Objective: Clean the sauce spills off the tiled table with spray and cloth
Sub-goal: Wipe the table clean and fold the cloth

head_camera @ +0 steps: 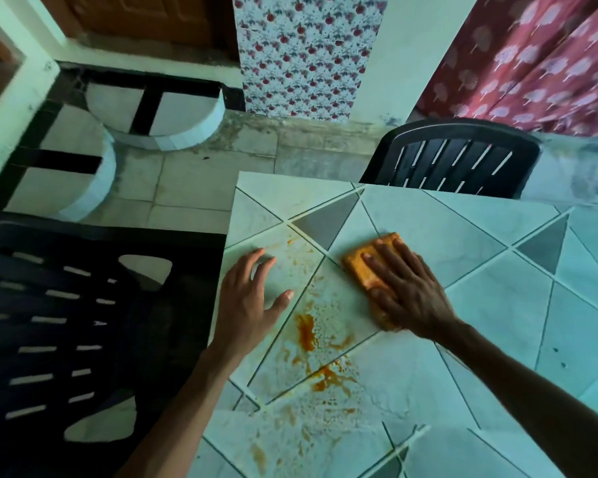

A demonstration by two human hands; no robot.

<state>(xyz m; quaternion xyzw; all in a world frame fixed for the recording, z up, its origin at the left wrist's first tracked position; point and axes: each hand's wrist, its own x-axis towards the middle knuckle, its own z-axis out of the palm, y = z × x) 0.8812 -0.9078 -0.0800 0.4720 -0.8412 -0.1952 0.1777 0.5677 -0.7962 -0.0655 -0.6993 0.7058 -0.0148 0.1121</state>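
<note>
A folded orange cloth [363, 262] lies on the pale tiled table [480, 298], and my right hand [406, 288] presses flat on top of it with straight fingers. My left hand [251, 298] rests open on the tiles near the table's left edge, fingers spread. Orange sauce spills [306, 332] streak the tiles between and below my hands, with thinner smears and wet droplets spreading toward the near edge. No spray bottle is in view.
A black plastic chair [49, 322] stands against the table's left side, and another black chair [456, 160] sits at the far edge. Beyond are a tiled floor, curved white steps [159, 115] and a red patterned curtain [532, 63].
</note>
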